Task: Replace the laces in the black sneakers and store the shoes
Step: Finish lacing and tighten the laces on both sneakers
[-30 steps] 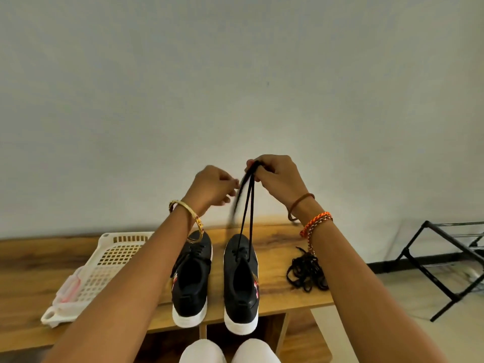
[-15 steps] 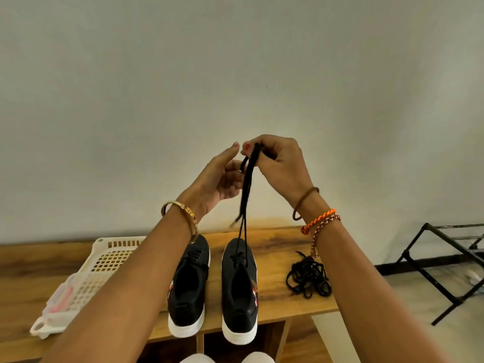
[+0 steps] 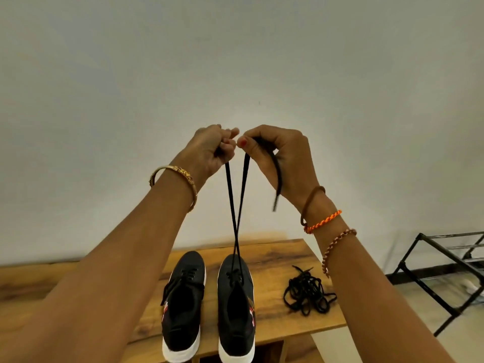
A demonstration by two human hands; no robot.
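- Two hands were raised in front of the pale wall, close together, almost touching at the fingertips.
- The left hand (image 3: 209, 150) had its fingers curled, pinching one strand of the black lace (image 3: 231, 200); the exact grip was hidden inside the fist.
- The right hand (image 3: 275, 153) pinched the other strand between thumb and curled fingers, and a loose end (image 3: 277, 184) of the lace hung down past the right palm, its tip blurred.
- The two strands ran down from the hands, crossed, and met the right sneaker (image 3: 235, 307) at its upper eyelets.
- Two black sneakers with white soles stood side by side on the wooden table (image 3: 293, 323), toes toward the wall; the left sneaker (image 3: 183, 307) was already laced.
- One tangled pile of black laces (image 3: 306, 292) lay on the table just right of the right sneaker, apart from it; how many laces it held could not be told.
- One gold bangle (image 3: 175, 176) sat on the left wrist; three bands (image 3: 323, 221) sat on the right wrist.
- One black metal rack (image 3: 429, 273) stood on the floor at the right, cut off by the frame edge; something pale beneath it was too unclear to name.
- The sneakers' heels reached the bottom edge of the picture, and the left forearm covered much of the table's left part.
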